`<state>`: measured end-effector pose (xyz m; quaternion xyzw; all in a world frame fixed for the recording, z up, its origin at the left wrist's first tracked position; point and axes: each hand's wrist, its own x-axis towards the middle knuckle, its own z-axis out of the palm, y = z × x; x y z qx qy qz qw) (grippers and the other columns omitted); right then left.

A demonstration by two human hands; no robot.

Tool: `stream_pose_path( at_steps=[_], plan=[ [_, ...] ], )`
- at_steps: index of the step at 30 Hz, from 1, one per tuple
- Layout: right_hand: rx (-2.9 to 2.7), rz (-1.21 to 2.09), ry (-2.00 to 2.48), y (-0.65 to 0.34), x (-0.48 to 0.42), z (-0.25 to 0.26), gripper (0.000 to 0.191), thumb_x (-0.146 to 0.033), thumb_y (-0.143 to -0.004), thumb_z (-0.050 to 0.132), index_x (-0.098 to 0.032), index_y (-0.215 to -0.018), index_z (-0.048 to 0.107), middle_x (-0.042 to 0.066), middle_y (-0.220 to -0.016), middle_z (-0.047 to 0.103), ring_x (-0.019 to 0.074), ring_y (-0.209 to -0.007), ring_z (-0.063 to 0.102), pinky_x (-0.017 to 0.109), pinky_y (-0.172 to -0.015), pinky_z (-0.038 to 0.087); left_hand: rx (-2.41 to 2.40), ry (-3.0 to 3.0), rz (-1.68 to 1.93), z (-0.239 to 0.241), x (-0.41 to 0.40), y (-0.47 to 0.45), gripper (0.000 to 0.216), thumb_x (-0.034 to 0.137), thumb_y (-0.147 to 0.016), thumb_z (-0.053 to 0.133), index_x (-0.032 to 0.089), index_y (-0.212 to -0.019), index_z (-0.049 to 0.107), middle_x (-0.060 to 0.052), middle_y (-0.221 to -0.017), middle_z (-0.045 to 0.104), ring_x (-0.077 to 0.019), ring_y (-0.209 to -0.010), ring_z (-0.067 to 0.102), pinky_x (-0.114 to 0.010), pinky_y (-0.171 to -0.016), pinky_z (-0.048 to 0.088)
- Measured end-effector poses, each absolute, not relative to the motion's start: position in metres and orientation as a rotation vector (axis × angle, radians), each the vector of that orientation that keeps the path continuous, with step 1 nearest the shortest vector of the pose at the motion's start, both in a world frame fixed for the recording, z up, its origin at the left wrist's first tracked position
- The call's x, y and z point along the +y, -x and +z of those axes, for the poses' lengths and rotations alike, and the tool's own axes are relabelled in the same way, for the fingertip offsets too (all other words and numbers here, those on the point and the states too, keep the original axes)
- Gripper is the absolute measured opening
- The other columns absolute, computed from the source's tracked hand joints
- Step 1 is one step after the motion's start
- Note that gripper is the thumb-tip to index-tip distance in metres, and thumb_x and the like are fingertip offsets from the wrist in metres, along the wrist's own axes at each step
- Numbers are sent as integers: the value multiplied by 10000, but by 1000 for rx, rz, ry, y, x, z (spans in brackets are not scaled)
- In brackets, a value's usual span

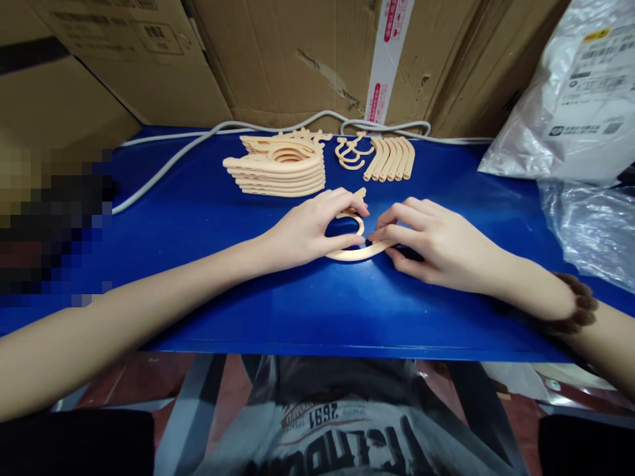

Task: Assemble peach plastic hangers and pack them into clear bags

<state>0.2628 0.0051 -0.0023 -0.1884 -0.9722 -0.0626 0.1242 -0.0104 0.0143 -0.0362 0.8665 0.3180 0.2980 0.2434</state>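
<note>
My left hand (310, 228) and my right hand (431, 241) meet at the middle of the blue table (208, 211), both pinching one peach plastic hanger piece (354, 250) that lies on the surface. The left fingers curl over its looped part. The right fingertips press on its curved arm. Behind them sits a stack of peach hangers (278, 168), a few loose peach hooks (351, 152) and a row of curved peach arms (391, 158).
Cardboard boxes (307, 59) wall off the back of the table. A grey cable (163, 165) runs along the back edge. Clear and white plastic bags (580, 112) lie at the right. A blurred patch covers the left edge.
</note>
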Motion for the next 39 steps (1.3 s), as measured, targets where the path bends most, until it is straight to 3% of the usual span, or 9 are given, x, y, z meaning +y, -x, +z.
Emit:
stream_pose_path(
  at_steps=[7, 13, 20, 24, 27, 31, 35, 37, 39],
  plan=[
    [-2793, -252, 632, -266, 10, -4, 250, -264, -1125, 510, -165, -1169, 735, 144, -1178, 747, 250, -960, 623, 377, -860, 451, 876, -2307, 910, -33, 13, 11, 281, 195, -1068, 458, 194, -1212, 699, -94, -1289, 772, -222, -1270, 720, -406, -1137, 557],
    [-2747, -76, 861, -265, 9, -2, 344, -322, -1154, 463, -146, -1221, 751, 108, -1000, 782, 245, -894, 686, 384, -846, 454, 862, -2415, 969, -37, 20, 12, 239, 242, -1068, 512, 187, -1130, 736, -118, -1338, 772, -249, -1305, 704, -418, -1100, 571],
    [-2745, 74, 860, -264, 9, 0, 639, -642, -1150, 402, -153, -1422, 711, 161, -1135, 797, 313, -995, 721, 443, -922, 494, 791, -2592, 913, -41, 24, 17, 465, 139, -963, 509, 192, -1408, 632, -160, -1568, 652, -284, -1542, 558, -542, -1307, 426],
    [-2813, 46, 769, -269, 13, -5, 850, -813, -1052, 494, -146, -1564, 624, 230, -1423, 729, 401, -1192, 716, 554, -1019, 522, 798, -2613, 824, -41, 21, 19, 680, 209, -868, 609, 193, -1543, 534, -190, -1734, 496, -352, -1685, 390, -634, -1393, 304],
    [-2870, 174, 633, -273, 17, -10, 715, -599, -1093, 587, -169, -1660, 518, 219, -1674, 583, 400, -1494, 599, 589, -1182, 492, 830, -2562, 720, -42, 17, 17, 774, 375, -909, 699, 199, -1628, 474, -197, -1779, 446, -389, -1712, 343, -652, -1398, 303],
    [-2882, 309, 537, -270, 14, -11, 642, -265, -1056, 570, -189, -1684, 462, 170, -1763, 497, 332, -1643, 471, 563, -1293, 428, 875, -2532, 668, -43, 14, 14, 939, 593, -925, 773, 173, -1686, 418, -217, -1742, 502, -410, -1587, 528, -608, -1317, 446],
    [-2726, 235, 668, -265, 11, -6, 497, -381, -1097, 552, -185, -1550, 613, 190, -1594, 653, 353, -1468, 621, 529, -1178, 503, 942, -2616, 714, -41, 11, 14, 888, 606, -975, 761, 150, -1667, 442, -216, -1640, 615, -384, -1426, 666, -536, -1177, 564],
    [-2585, 176, 880, -264, 12, -3, 494, -534, -1107, 543, -176, -1409, 701, 177, -1301, 778, 339, -1190, 723, 494, -1030, 537, 930, -2699, 769, -39, 9, 14, 833, 553, -990, 773, 138, -1643, 466, -206, -1576, 667, -356, -1364, 697, -497, -1139, 583],
    [-2464, 244, 1109, -266, 13, 3, 528, -660, -1072, 567, -187, -1215, 755, 97, -958, 771, 264, -865, 691, 424, -850, 509, 904, -2803, 850, -37, 7, 14, 772, 495, -1003, 783, 127, -1616, 493, -203, -1560, 678, -345, -1383, 682, -497, -1180, 556]
  ],
)
